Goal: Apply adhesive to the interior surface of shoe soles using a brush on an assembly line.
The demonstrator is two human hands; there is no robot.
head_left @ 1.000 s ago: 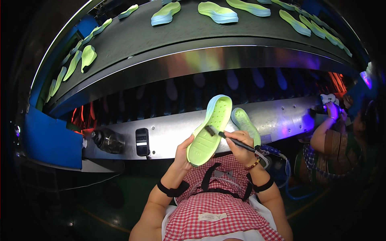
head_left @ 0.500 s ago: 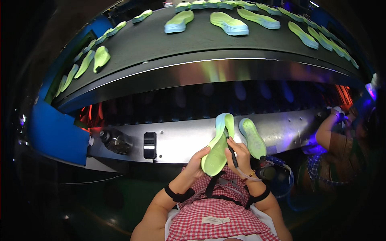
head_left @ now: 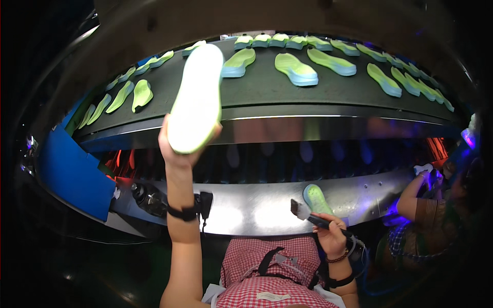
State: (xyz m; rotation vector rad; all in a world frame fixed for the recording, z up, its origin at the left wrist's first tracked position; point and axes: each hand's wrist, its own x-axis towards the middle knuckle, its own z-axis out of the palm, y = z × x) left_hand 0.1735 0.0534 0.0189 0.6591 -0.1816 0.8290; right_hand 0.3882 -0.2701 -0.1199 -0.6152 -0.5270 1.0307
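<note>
My left hand is raised at the front edge of the conveyor belt, closed round the heel end of a shoe sole. This sole stands nearly upright, its face washed out by glare. Lower down, my right hand grips a brush with a dark handle and a flat bristle head pointing to the left. A thin clear tube runs by the handle's rear end. Just beyond the brush, another green and blue shoe sole lies on the metal ledge, partly hidden by the right hand and brush.
Several yellow-green and blue soles rest on the dark conveyor belt. A dark bottle and a small black object are on the ledge beside my left forearm. At the right, another person's arm reaches over the ledge.
My left hand has lifted the sole from the ledge up and left toward the belt. The right hand has drawn the brush away from it, lower and to the right. The view has tilted upward.
</note>
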